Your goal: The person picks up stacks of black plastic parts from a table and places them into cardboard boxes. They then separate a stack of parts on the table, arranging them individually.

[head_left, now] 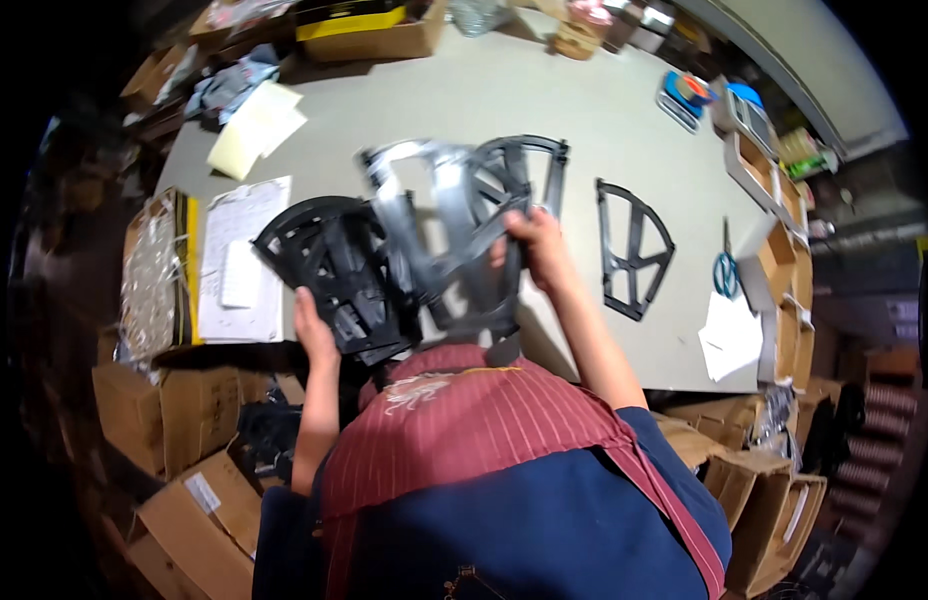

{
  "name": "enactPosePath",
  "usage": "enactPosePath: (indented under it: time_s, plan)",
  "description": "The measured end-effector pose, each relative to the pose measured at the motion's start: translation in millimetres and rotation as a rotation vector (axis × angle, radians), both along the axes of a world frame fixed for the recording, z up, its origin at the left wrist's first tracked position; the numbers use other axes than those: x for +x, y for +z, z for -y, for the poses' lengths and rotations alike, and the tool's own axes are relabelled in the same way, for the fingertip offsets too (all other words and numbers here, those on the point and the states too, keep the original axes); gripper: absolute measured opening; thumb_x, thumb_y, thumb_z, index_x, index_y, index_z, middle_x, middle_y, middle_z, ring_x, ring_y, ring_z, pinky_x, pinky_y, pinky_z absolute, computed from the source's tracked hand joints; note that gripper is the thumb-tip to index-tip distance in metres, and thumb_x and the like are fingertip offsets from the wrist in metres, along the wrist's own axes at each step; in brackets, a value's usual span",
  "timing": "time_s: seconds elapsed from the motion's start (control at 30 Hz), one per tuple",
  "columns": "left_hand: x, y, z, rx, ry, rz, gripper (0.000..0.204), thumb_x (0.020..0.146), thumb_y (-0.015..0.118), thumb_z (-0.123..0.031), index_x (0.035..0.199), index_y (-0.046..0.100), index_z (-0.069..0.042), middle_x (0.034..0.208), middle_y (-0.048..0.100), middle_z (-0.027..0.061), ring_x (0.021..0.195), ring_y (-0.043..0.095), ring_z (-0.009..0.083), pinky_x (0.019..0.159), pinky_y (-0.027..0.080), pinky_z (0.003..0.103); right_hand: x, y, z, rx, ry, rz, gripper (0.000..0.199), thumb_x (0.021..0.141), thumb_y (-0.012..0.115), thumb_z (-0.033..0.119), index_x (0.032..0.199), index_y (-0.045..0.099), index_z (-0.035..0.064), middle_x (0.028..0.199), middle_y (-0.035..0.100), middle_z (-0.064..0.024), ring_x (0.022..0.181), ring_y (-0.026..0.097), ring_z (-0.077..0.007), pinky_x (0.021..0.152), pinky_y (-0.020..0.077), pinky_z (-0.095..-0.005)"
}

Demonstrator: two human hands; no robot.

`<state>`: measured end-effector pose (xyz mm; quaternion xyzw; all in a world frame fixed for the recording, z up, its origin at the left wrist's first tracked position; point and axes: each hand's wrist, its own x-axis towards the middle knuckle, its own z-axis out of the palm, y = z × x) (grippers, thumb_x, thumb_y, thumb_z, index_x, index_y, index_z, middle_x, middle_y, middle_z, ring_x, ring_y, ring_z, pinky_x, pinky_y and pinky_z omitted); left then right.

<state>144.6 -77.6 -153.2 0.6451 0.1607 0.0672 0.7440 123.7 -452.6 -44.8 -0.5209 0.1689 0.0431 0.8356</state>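
My right hand (540, 248) is closed on a fan-shaped black plastic frame (422, 225), which is blurred and shiny with glare. A second fan-shaped frame (556, 150) shows behind it, close to the hand; whether I grip that one too is unclear. To the left, a pile of black fan-shaped plastic parts (329, 225) sits at the table's near edge, against my body. My left hand (312, 328) lies along the pile's left side with the visible fingers stretched out, touching its edge. Another single fan-shaped frame (634, 250) lies flat on the table, right of my right hand.
Blue-handled scissors (725, 272) and white paper (731, 338) lie at the right, beside cardboard trays (779, 255). A tape roll (692, 90) is farther back. Written sheets (246, 215) and a box of clear plastic bags (156, 265) are at left. Cardboard boxes (199, 410) stand below the table edge.
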Motion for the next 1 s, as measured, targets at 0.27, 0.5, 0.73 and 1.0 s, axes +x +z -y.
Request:
enactPosePath:
  time_s: [0.27, 0.5, 0.73, 1.0]
  plan:
    - [-2.6, 17.1, 15.2, -0.054, -0.01, 0.008, 0.055, 0.105, 0.047, -0.044, 0.125, 0.059, 0.006, 0.119, 0.064, 0.0101, 0.104, 0.06, 0.0179, 0.095, 0.044, 0.029, -102.5, -20.4, 258.1, -0.244, -0.659, -0.062, 0.015, 0.098, 0.058, 0.017, 0.091, 0.051, 0.0062, 0.063, 0.055, -0.0084, 0.053, 0.051, -0.0197, 0.05, 0.044, -0.0321]
    - [-2.6, 24.2, 20.1, -0.141, -0.041, 0.005, 0.054, 0.105, 0.047, -0.043, 0.128, 0.056, 0.005, 0.121, 0.064, 0.01, 0.106, 0.061, 0.0188, 0.095, 0.045, 0.029, -130.4, -67.6, 296.4, -0.324, -0.566, -0.164, 0.009, 0.099, 0.053, 0.012, 0.095, 0.053, 0.0031, 0.068, 0.058, -0.0074, 0.052, 0.056, -0.0173, 0.046, 0.0483, -0.032]
    - [2.2, 25.4, 20.6, -0.165, -0.057, -0.04, 0.058, 0.103, 0.05, -0.044, 0.133, 0.055, 0.005, 0.127, 0.063, 0.0122, 0.11, 0.061, 0.0211, 0.099, 0.045, 0.031, -131.1, -101.0, 329.8, -1.115, -0.311, -0.515, 0.044, 0.094, 0.062, 0.039, 0.094, 0.059, -0.0046, 0.076, 0.067, -0.0144, 0.069, 0.068, -0.0308, 0.066, 0.0575, -0.0412]
    - [-4.1, 58.2, 9.8, -0.529, -0.259, -0.237, 0.05, 0.103, 0.051, -0.039, 0.134, 0.054, 0.0, 0.134, 0.06, 0.0088, 0.122, 0.057, 0.0228, 0.106, 0.042, 0.037, -50.5, -14.2, 161.1, -1.711, -0.059, 0.017, 0.051, 0.091, 0.065, 0.041, 0.119, 0.063, -0.0014, 0.106, 0.069, -0.0189, 0.098, 0.067, -0.0329, 0.082, 0.0538, -0.0456]
